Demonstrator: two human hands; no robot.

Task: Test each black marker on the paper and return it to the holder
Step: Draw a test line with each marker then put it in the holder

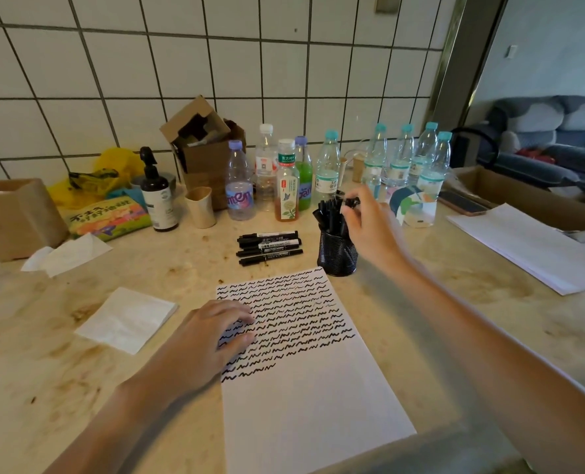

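A white sheet of paper (304,388) lies on the counter, its upper half filled with rows of black squiggles. My left hand (212,336) rests flat on the sheet's left edge, fingers loosely spread. Behind the paper stands a black mesh holder (337,254) packed with several black markers (328,213). My right hand (370,224) hovers over the holder and pinches the top of one black marker (352,202) between thumb and fingers. Several more black markers (270,248) lie side by side on the counter left of the holder.
Behind the markers stand several plastic bottles (325,172), a paper cup (200,206), a pump bottle (159,196) and an open cardboard box (202,145). Tissues (127,319) lie to the left. At the right lie more paper (537,248) and another box (510,189).
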